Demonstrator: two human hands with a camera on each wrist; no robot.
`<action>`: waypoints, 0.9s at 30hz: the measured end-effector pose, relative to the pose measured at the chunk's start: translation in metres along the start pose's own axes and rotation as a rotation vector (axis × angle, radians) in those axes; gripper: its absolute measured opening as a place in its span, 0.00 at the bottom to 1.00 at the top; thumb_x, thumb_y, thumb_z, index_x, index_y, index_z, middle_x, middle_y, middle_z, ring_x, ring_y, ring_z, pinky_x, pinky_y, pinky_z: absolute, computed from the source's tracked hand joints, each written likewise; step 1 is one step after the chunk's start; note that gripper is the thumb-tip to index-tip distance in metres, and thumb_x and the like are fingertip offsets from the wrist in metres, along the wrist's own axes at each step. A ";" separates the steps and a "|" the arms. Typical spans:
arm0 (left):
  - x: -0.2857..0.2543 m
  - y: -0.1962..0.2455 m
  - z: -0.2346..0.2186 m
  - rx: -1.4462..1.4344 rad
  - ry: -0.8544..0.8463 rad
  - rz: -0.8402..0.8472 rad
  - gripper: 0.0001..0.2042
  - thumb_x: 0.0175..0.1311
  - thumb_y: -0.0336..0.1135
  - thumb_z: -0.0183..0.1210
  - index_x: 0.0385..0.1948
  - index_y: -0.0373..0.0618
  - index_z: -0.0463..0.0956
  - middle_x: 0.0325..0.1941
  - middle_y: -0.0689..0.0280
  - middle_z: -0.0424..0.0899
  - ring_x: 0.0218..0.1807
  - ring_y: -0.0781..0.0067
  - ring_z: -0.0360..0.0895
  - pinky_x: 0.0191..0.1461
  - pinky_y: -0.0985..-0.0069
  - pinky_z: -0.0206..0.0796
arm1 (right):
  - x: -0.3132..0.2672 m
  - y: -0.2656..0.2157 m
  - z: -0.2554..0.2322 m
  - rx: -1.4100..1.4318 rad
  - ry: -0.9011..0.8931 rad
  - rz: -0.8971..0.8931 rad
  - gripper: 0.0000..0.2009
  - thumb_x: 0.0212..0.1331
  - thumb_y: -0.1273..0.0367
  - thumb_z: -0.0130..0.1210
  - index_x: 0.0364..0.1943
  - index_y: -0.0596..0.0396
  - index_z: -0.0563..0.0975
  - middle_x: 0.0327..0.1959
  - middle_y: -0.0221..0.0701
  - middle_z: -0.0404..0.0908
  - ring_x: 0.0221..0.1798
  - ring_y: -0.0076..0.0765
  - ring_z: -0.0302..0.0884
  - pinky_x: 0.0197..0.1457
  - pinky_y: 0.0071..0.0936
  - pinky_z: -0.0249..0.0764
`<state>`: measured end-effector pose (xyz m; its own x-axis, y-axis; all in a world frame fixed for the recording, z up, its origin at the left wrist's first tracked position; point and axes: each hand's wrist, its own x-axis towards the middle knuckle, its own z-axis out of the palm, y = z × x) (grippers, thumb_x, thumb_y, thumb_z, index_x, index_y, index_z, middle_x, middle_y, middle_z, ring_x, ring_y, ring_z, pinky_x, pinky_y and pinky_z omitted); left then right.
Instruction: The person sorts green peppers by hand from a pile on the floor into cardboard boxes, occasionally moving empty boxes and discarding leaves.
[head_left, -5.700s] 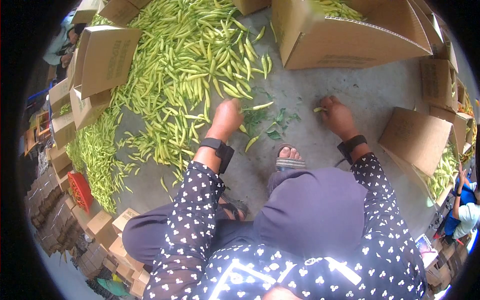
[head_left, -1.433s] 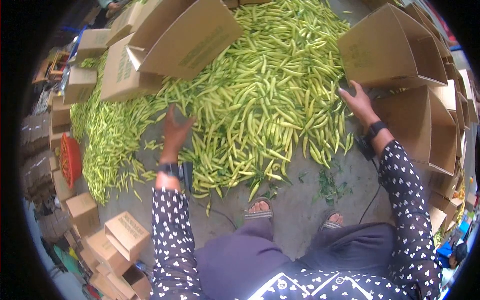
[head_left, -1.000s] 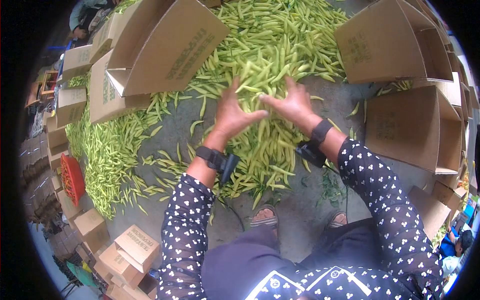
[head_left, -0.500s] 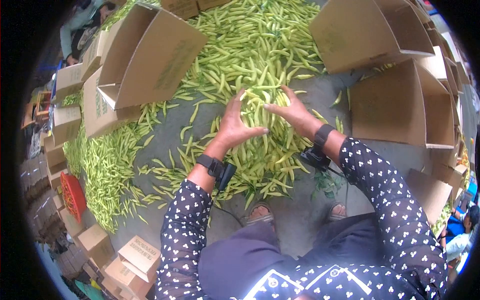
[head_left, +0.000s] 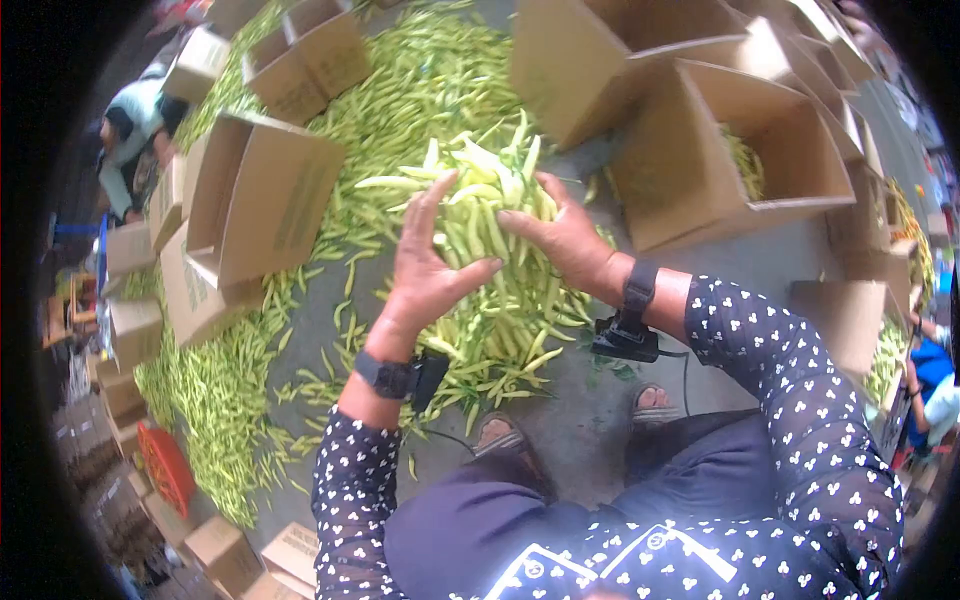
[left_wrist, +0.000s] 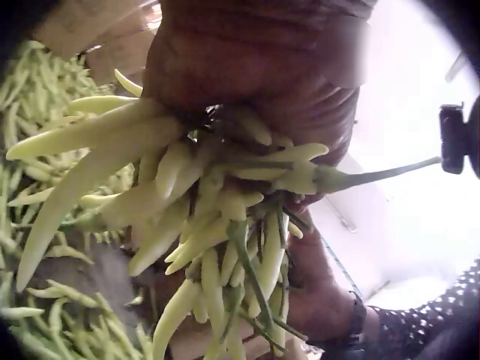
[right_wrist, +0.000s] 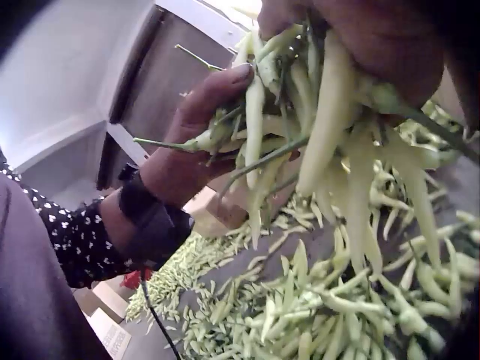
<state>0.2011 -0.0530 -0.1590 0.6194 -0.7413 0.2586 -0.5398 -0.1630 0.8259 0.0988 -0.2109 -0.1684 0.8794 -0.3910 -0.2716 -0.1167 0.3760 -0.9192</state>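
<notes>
A big bunch of pale green chili peppers (head_left: 480, 200) is held up between both hands, above the floor pile. My left hand (head_left: 425, 265) grips it from the left, thumb across the near side. From the right, my right hand (head_left: 570, 235) grips the same bunch with its thumb over the front. In the left wrist view, peppers (left_wrist: 202, 202) with long green stems hang below the fingers. The right wrist view shows the bunch (right_wrist: 322, 120) clear of the peppers beneath it. A looser heap of chili peppers (head_left: 500, 335) lies below, by the feet.
Open cardboard boxes stand at the right, the nearest box (head_left: 680, 180) with some peppers inside. More boxes (head_left: 270, 200) line the left. A wide pepper pile (head_left: 430, 80) spreads behind, and a red basket (head_left: 165, 465) sits at far left. Another person (head_left: 135, 130) crouches at upper left.
Apart at first, my hands came together over the pile and gathered peppers. The bunch is now lifted off the floor, and the view has turned toward the right-hand boxes.
</notes>
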 end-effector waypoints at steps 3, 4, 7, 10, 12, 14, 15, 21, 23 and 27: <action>0.022 0.023 0.007 -0.125 -0.008 0.045 0.44 0.35 0.37 0.72 0.63 0.48 0.60 0.56 0.57 0.69 0.60 0.61 0.66 0.66 0.64 0.58 | -0.001 -0.016 -0.016 0.030 -0.003 -0.185 0.37 0.49 0.65 0.68 0.61 0.62 0.60 0.51 0.35 0.75 0.52 0.27 0.72 0.57 0.24 0.69; 0.033 0.035 0.008 -0.100 -0.035 0.082 0.44 0.36 0.37 0.72 0.63 0.48 0.60 0.56 0.57 0.69 0.60 0.62 0.67 0.65 0.64 0.59 | -0.006 -0.028 -0.023 0.037 0.025 -0.228 0.37 0.49 0.65 0.68 0.61 0.62 0.60 0.50 0.35 0.75 0.51 0.26 0.72 0.56 0.24 0.70; 0.069 0.087 0.012 -0.004 -0.086 0.235 0.43 0.37 0.38 0.71 0.62 0.46 0.61 0.56 0.58 0.70 0.59 0.62 0.68 0.63 0.64 0.61 | -0.032 -0.077 -0.041 0.069 0.111 -0.354 0.35 0.50 0.68 0.67 0.61 0.61 0.61 0.49 0.34 0.77 0.48 0.25 0.75 0.51 0.21 0.73; 0.129 0.111 0.036 0.011 -0.165 0.364 0.42 0.38 0.44 0.73 0.61 0.45 0.64 0.56 0.56 0.72 0.58 0.62 0.70 0.61 0.67 0.62 | -0.041 -0.115 -0.079 0.124 0.151 -0.397 0.29 0.54 0.66 0.63 0.57 0.61 0.63 0.43 0.33 0.79 0.41 0.26 0.79 0.41 0.23 0.78; 0.167 0.133 0.066 0.030 -0.254 0.341 0.40 0.46 0.44 0.70 0.61 0.40 0.59 0.53 0.53 0.74 0.53 0.63 0.73 0.57 0.70 0.66 | -0.041 -0.127 -0.108 0.143 0.274 -0.407 0.20 0.60 0.62 0.57 0.51 0.59 0.69 0.39 0.32 0.79 0.37 0.29 0.80 0.36 0.26 0.80; 0.208 0.144 0.107 -0.107 -0.459 0.198 0.41 0.47 0.47 0.69 0.62 0.38 0.58 0.54 0.52 0.74 0.53 0.62 0.74 0.55 0.70 0.67 | -0.024 -0.128 -0.164 0.230 0.240 -0.397 0.18 0.62 0.62 0.55 0.50 0.58 0.70 0.40 0.33 0.79 0.39 0.30 0.80 0.39 0.29 0.80; 0.217 0.144 0.124 -0.271 -0.601 0.121 0.45 0.41 0.52 0.72 0.62 0.41 0.61 0.58 0.53 0.71 0.57 0.61 0.70 0.58 0.68 0.65 | -0.020 -0.124 -0.186 0.322 0.193 -0.371 0.16 0.63 0.61 0.53 0.49 0.57 0.71 0.42 0.34 0.79 0.41 0.31 0.80 0.41 0.33 0.80; 0.229 0.126 0.175 -0.254 -0.688 -0.221 0.35 0.56 0.50 0.62 0.65 0.50 0.60 0.70 0.57 0.58 0.62 0.61 0.64 0.55 0.55 0.65 | -0.028 -0.139 -0.216 0.455 0.539 -0.086 0.18 0.64 0.57 0.45 0.49 0.54 0.70 0.49 0.41 0.75 0.49 0.50 0.73 0.47 0.61 0.71; 0.215 0.125 0.158 -0.236 -0.617 -0.200 0.30 0.58 0.48 0.60 0.61 0.46 0.65 0.66 0.60 0.65 0.59 0.66 0.67 0.55 0.60 0.67 | -0.044 -0.161 -0.187 0.426 0.601 -0.085 0.21 0.65 0.57 0.46 0.56 0.53 0.65 0.58 0.43 0.66 0.59 0.52 0.63 0.55 0.66 0.59; 0.158 0.038 0.089 -0.194 -0.471 0.050 0.24 0.57 0.41 0.61 0.56 0.43 0.71 0.55 0.60 0.76 0.50 0.69 0.77 0.51 0.70 0.72 | -0.024 -0.108 -0.167 0.005 0.458 -0.280 0.25 0.63 0.61 0.50 0.62 0.53 0.62 0.62 0.41 0.62 0.65 0.39 0.60 0.60 0.47 0.64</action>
<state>0.2276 -0.2337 -0.1315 0.2472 -0.9654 0.0826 -0.4186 -0.0296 0.9077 0.0135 -0.3825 -0.1104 0.5855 -0.8026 -0.1140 0.0966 0.2086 -0.9732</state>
